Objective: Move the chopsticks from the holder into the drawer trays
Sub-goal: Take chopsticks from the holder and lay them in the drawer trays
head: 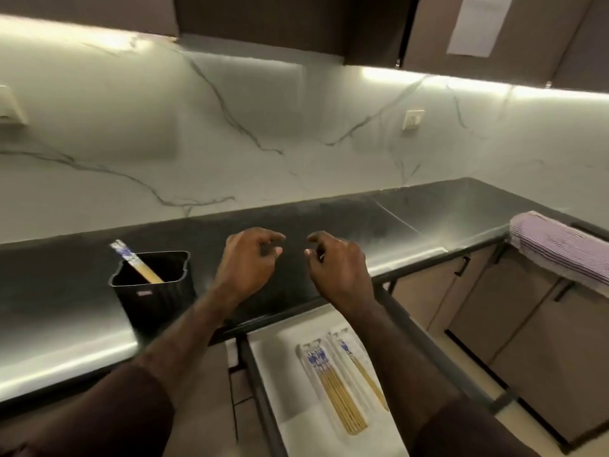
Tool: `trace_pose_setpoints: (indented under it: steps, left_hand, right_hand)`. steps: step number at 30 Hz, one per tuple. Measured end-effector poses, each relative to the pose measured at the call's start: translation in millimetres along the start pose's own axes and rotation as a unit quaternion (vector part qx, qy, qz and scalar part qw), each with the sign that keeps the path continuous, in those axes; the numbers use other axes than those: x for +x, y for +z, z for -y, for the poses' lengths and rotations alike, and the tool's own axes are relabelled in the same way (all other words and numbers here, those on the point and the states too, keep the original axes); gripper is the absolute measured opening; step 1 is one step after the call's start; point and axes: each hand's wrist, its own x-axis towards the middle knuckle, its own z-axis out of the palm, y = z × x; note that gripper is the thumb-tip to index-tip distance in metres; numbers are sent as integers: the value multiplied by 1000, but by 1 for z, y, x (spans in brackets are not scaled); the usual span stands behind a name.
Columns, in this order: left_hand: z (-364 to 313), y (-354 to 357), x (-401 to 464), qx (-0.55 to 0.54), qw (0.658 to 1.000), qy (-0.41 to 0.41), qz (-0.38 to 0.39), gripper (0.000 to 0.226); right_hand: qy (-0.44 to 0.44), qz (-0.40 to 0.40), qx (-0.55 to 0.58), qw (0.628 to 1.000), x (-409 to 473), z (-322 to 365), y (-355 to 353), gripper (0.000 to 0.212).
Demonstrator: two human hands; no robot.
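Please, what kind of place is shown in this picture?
Most likely a home kitchen: a dark countertop runs below a marble-look backsplash and wall cabinets, and an open drawer holds chopsticks in trays.

Striped purple towel (560, 249) on the dark countertop (428, 206), marble backsplash (230, 127) with a wall socket (413, 119).

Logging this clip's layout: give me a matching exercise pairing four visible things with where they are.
Things:
1. black ribbed plastic holder
2. bundle of bamboo chopsticks with blue-patterned tops
3. purple striped cloth
4. white wall socket

Places:
A. marble backsplash
B. open drawer's clear tray
C. dark countertop, left
D. counter edge, far right

Pairs: 1-C, 2-B, 3-D, 4-A
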Motion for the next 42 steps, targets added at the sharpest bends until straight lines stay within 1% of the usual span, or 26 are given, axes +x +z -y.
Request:
trace_pose_setpoints:
  steps: [6, 8, 10, 13, 17, 19, 22, 25, 28, 32, 34, 37, 42]
  left_hand:
    - [93, -83, 12, -3, 996, -58, -72, 23]
    - [132, -110, 19, 1, 994, -67, -82, 24]
    - [172, -132, 24, 5, 993, -82, -84, 27]
    - [219, -155, 30, 8, 989, -116, -87, 30]
    - [270, -170, 41, 2, 984, -155, -91, 32]
    - [292, -169, 45, 3, 980, -176, -94, 33]
    - [315, -160, 46, -19, 971, -222, -86, 40]
    - [333, -147, 45, -62, 957, -277, -58, 48]
    - [343, -137, 48, -100, 945, -308, -50, 52]
    - [353, -126, 53, -116, 942, -313, -41, 52]
    - [357, -122, 56, -129, 939, -316, -44, 51]
    - [358, -116, 58, -132, 936, -320, -57, 46]
    - [357, -111, 60, -159, 929, -323, -83, 40]
  right_hand:
    - [-52, 29, 25, 998, 41, 88, 83, 30]
    - [-54, 40, 36, 997, 55, 119, 119, 29]
    - [-56, 74, 51, 994, 68, 147, 157, 30]
    - [-42, 116, 69, 990, 81, 179, 204, 32]
    - [-2, 155, 55, 986, 93, 203, 254, 28]
    - [17, 175, 38, 984, 96, 207, 275, 22]
    - [48, 207, 14, 977, 98, 206, 298, 16]
    - [75, 236, 0, 969, 99, 200, 316, 16]
    - [100, 270, -9, 958, 100, 192, 328, 18]
    - [145, 324, 3, 935, 102, 185, 340, 25]
    - [153, 356, -4, 922, 103, 182, 344, 29]
    - [160, 388, -17, 908, 104, 178, 348, 27]
    - [179, 417, -4, 891, 110, 173, 351, 25]
